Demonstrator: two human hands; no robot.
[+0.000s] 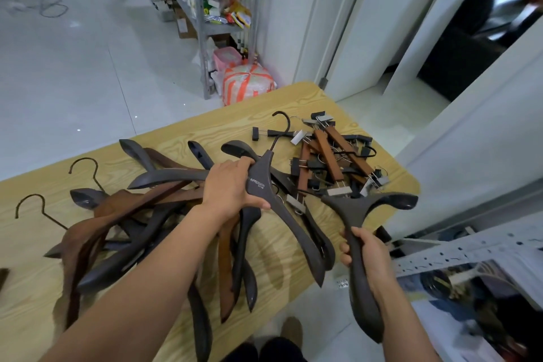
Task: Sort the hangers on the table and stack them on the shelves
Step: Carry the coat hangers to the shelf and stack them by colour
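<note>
A heap of dark grey and brown wide-shouldered hangers [123, 214] lies on the light wooden table [182, 132]. My left hand [232, 188] grips the neck of a dark grey hanger [291, 223] with white lettering, its black hook pointing away from me. My right hand [367, 256] holds one arm of a second dark grey hanger [355, 209], raised near the table's right edge. A separate pile of brown and black clip hangers [329, 156] sits at the table's far right.
A metal shelf unit [202, 9] full of goods stands beyond the table, with pink and orange-striped bags [246, 82] at its foot. Another grey perforated shelf frame [470, 253] is close on my right. White doors stand behind the table.
</note>
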